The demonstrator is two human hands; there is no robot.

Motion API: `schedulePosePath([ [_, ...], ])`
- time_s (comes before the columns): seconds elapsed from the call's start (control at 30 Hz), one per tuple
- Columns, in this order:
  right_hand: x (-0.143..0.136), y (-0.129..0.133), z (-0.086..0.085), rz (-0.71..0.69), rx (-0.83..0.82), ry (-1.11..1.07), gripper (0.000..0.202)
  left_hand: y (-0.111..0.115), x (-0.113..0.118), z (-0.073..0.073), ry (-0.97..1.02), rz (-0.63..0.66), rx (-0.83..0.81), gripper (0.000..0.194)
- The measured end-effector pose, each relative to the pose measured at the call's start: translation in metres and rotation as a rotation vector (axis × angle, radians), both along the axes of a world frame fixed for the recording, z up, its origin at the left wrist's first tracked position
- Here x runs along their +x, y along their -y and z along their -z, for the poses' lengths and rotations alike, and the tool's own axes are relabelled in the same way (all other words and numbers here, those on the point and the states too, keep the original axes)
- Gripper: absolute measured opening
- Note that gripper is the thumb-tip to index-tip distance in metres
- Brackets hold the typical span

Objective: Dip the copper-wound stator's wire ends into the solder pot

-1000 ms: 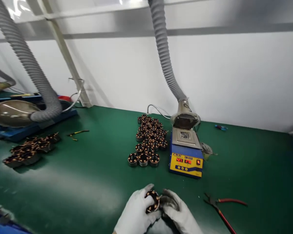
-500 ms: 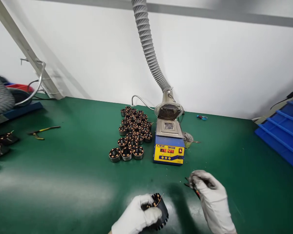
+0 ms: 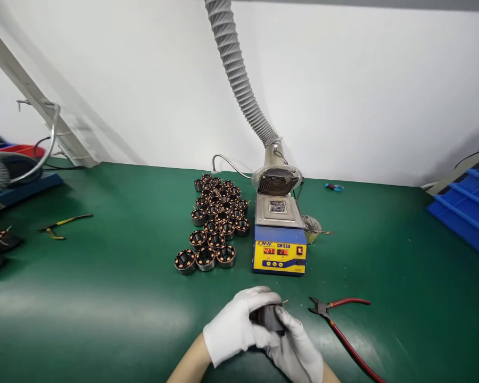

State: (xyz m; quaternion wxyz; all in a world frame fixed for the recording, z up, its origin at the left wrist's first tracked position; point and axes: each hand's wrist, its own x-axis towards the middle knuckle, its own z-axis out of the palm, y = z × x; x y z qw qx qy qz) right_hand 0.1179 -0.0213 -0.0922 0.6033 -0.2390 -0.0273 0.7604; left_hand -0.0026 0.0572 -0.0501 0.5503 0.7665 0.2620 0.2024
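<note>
white-gloved left hand and right hand both clasp one dark stator, red cutters lying unused nearby, stator rows waiting.

1. Left hand: white glove, bare forearm entering from the lower edge. Fingers curled over the top of the stator, thumb side toward the body.
2. Right hand: white glove, just right of the stator and below it. Fingers pressed against the stator's right side.
3. Both hands touch, closed round the stator together.
</note>
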Motion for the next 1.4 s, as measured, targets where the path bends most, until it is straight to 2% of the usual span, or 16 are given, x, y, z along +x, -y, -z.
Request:
schedulePosePath([
  [0.07,-0.001,0.001,-0.003,-0.016,0.037,0.025,0.026,0.001,0.002,-0.002,0.116,-0.143,-0.203,0.019],
  [0.1,-0.002,0.001,-0.004,-0.048,0.052,0.040,0.027,0.000,0.003,-0.001,0.171,-0.230,-0.304,0.016],
  [0.17,-0.002,0.001,-0.007,-0.118,0.078,0.062,0.033,-0.004,0.006,0.005,0.247,-0.393,-0.447,0.028],
  [0.27,0.000,0.000,-0.008,-0.165,0.079,0.041,0.040,-0.012,0.003,0.012,0.295,-0.559,-0.495,0.036],
  [0.33,0.000,0.000,-0.007,-0.172,0.054,0.017,0.042,-0.013,-0.001,0.011,0.247,-0.527,-0.497,0.036],
  [0.43,-0.002,-0.001,-0.005,-0.162,0.014,-0.001,0.042,-0.005,0.000,0.003,0.106,-0.288,-0.575,0.038],
  [0.47,-0.002,-0.001,-0.004,-0.160,0.004,0.004,0.041,-0.001,0.003,0.001,0.113,-0.261,-0.609,0.035],
  [0.57,-0.004,-0.001,-0.003,-0.166,-0.012,0.038,0.040,0.007,0.014,0.002,0.284,-0.418,-0.651,0.019],
  [0.77,0.001,-0.003,-0.009,-0.213,-0.011,-0.087,0.048,-0.008,0.008,0.009,0.498,-0.744,-0.619,0.028],
  [0.83,0.003,-0.005,-0.011,-0.197,-0.013,-0.137,0.049,-0.009,0.005,0.005,0.460,-0.710,-0.628,0.033],
  [0.93,0.002,-0.007,-0.011,-0.179,-0.019,-0.158,0.044,-0.001,0.010,0.000,0.252,-0.578,-0.679,0.034],
  [1.0,0.000,-0.006,-0.010,-0.181,-0.012,-0.136,0.042,0.005,0.015,0.001,0.205,-0.623,-0.651,0.022],
  [1.07,-0.001,-0.004,-0.008,-0.197,-0.007,-0.110,0.044,0.004,0.017,0.005,0.262,-0.722,-0.600,0.017],
  [1.2,-0.002,-0.002,-0.008,-0.211,-0.003,-0.083,0.047,-0.010,0.007,0.005,0.396,-0.804,-0.546,0.031],
  [1.3,-0.004,-0.002,-0.007,-0.204,0.001,-0.075,0.043,-0.008,0.006,-0.004,0.374,-0.663,-0.619,0.045],
  [1.4,-0.007,-0.002,-0.004,-0.167,-0.008,-0.062,0.036,0.003,0.014,-0.009,0.259,-0.575,-0.716,0.035],
])
